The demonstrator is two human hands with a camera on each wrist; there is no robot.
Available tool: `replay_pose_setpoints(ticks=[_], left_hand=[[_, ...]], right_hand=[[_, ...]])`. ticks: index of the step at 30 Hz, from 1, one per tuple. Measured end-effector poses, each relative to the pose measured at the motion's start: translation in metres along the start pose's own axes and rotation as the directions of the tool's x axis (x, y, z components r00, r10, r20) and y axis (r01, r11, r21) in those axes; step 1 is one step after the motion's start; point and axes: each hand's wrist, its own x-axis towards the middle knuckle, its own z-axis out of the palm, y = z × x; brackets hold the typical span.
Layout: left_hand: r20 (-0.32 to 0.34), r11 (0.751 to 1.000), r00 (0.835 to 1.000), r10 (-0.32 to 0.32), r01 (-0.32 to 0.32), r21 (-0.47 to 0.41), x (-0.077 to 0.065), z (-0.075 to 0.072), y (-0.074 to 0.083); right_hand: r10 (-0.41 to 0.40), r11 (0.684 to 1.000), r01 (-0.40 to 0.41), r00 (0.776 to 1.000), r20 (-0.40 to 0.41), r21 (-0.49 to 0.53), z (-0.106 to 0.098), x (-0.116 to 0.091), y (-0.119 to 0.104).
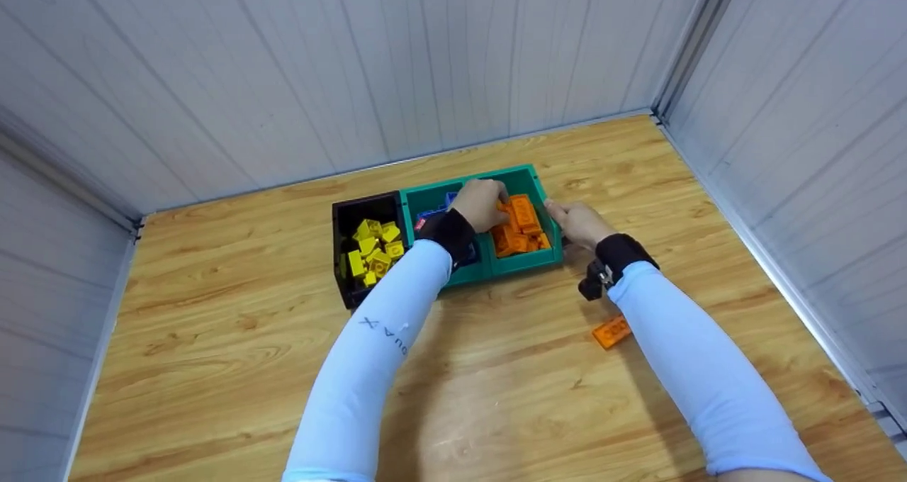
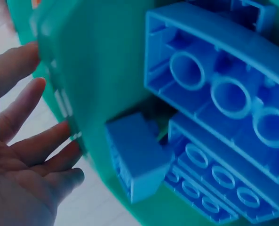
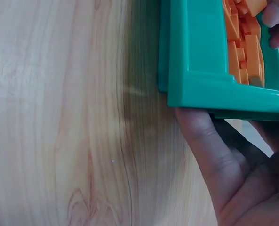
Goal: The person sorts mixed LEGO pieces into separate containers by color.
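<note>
A green bin (image 1: 526, 261) holds orange bricks (image 1: 525, 215). Over it my left hand (image 1: 482, 204) reaches down, its fingers among the orange bricks. In the left wrist view, those fingers (image 2: 24, 110) are spread, tips overlapping the green wall (image 2: 78, 70); blue bricks (image 2: 214, 84) lie beyond. The right wrist view shows left fingertips (image 3: 274, 16) beside the orange bricks (image 3: 245, 47). At the bin's right outer side is my right hand (image 1: 581, 223). Its thumb (image 3: 205, 146) is extended, tip touching the bin's lower edge; the other fingers are partly hidden behind the bin.
A black bin (image 1: 341, 255) with yellow bricks (image 1: 375, 244) adjoins the green bins on the left. One loose orange brick (image 1: 611, 332) lies on the wooden table (image 1: 234, 340), partly under the right sleeve (image 1: 694, 354) in view. Pale panel walls (image 1: 354, 64) enclose the table.
</note>
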Motion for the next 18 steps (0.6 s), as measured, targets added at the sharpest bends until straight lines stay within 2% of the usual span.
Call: replay_pose_setpoints(ticks=[5, 8, 10, 12, 14, 16, 18], left_hand=[[-0.044, 0.997, 0.998, 0.054, -0.056, -0.046, -0.018, -0.012, -0.001], [-0.089, 0.996, 0.994, 0.057, -0.063, -0.063, -0.035, -0.020, -0.008], [-0.146, 0.996, 0.988, 0.040, -0.052, -0.079, -0.050, -0.025, -0.018], [-0.236, 0.992, 0.972, 0.011, -0.042, -0.123, -0.069, -0.030, -0.030], [-0.354, 0.983, 0.935, -0.031, -0.036, -0.182, -0.091, -0.033, -0.042], [-0.472, 0.964, 0.877, -0.090, -0.043, -0.264, -0.115, -0.034, -0.055], [-0.559, 0.939, 0.809, -0.179, -0.030, -0.344, -0.139, -0.033, -0.066]], right_hand=[[0.010, 1.000, -0.010, 1.000, -0.004, 0.009, -0.008, 0.000, 0.004], [0.018, 1.000, -0.018, 1.000, -0.005, 0.001, -0.010, -0.001, 0.007], [0.015, 1.000, -0.015, 1.000, -0.007, -0.003, -0.011, 0.000, 0.009], [0.010, 1.000, -0.010, 1.000, -0.012, -0.009, -0.011, 0.001, 0.011], [-0.007, 0.999, 0.006, 1.000, -0.019, -0.032, -0.012, 0.002, 0.013], [-0.017, 0.999, 0.016, 1.000, -0.023, -0.050, -0.013, 0.003, 0.016], [-0.024, 0.998, 0.022, 0.999, -0.026, -0.067, -0.014, 0.003, 0.019]])
